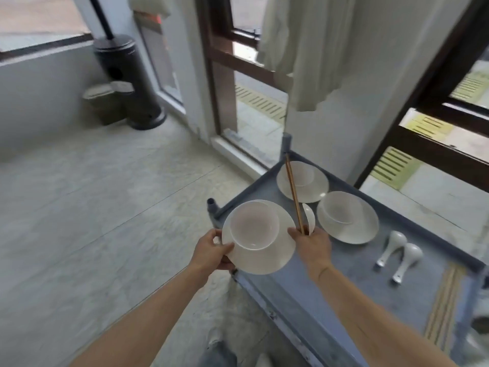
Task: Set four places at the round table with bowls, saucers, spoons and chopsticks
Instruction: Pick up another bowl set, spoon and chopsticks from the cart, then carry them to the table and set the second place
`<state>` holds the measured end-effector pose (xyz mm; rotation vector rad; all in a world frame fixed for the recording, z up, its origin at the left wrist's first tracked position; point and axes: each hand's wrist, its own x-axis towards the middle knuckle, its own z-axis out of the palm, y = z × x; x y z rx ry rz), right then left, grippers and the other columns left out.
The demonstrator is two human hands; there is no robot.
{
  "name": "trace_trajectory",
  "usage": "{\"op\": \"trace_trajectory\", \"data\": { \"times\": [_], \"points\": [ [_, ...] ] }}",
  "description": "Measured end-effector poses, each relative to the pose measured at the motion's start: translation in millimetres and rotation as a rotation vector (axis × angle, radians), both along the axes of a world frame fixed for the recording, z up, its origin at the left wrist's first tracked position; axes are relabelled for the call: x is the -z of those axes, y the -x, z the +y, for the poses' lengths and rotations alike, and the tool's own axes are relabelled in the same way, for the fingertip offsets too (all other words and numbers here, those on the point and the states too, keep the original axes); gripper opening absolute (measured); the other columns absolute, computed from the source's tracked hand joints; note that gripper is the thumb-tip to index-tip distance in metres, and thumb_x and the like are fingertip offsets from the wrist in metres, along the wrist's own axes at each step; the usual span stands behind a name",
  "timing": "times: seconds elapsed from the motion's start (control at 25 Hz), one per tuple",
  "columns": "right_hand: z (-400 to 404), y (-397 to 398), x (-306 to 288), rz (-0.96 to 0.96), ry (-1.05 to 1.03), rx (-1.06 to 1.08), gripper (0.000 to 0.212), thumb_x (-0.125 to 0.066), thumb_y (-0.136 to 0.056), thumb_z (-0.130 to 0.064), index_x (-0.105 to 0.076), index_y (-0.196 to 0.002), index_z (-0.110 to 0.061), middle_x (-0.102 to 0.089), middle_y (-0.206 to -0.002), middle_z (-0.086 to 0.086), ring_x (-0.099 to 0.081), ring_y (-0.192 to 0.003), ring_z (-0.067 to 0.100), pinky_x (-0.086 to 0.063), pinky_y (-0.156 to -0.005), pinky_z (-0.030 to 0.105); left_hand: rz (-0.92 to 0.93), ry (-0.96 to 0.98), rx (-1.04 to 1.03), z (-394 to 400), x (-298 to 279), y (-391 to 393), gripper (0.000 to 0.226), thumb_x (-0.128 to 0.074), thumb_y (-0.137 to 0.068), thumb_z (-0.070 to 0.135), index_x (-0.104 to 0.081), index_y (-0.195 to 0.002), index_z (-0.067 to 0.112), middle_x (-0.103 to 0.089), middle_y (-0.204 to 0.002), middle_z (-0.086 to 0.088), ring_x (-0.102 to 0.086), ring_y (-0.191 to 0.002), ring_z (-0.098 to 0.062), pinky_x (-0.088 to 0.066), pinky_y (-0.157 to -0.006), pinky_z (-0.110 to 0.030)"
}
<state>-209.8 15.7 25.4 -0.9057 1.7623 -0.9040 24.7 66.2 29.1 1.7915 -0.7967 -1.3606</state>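
Saucer (260,256) with bowl (254,225) — gripped between both hands (214,251) (312,243).

No lettering, label, brand mark or number can be read anywhere in this view. The white crockery on the grey cart (330,292) is plain and unmarked, and the cart's own surface shows no writing. A reddish patch on the panel (150,30) at the far wall is too blurred to tell whether it carries any text.
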Motion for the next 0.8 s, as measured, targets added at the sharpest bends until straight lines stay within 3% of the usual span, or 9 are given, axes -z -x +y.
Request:
{"op": "trace_trajectory", "data": {
  "times": [0.36, 0.8],
  "points": [
    [28, -181, -12, 0.038, 0.043, -0.490, 0.020, -0.077, -0.081, -0.024, -0.064, -0.067, -0.018, -0.063, -0.066, 0.000, -0.060, -0.066, 0.019, -0.046, -0.061, 0.030, -0.104, -0.002, -0.400, 120, -7, -139, 0.015, -0.067, -0.089, 0.012, -0.062, -0.102, 0.018, -0.075, -0.089, -0.014, -0.075, -0.064, -0.025, -0.059, -0.053, -0.031],
    [159, -420, -14, 0.012, 0.060, -0.888, 0.016, -0.078, -0.080, -0.024, -0.066, -0.070, -0.019, -0.067, -0.074, 0.002, -0.059, -0.070, 0.013, -0.041, -0.061, 0.029, -0.211, -0.020, -0.781, 320, -8, -305, 0.018, -0.071, -0.084, 0.010, -0.060, -0.096, 0.018, -0.077, -0.074, -0.009, -0.074, -0.059, -0.025, -0.061, -0.053, -0.034]
  ]
}}
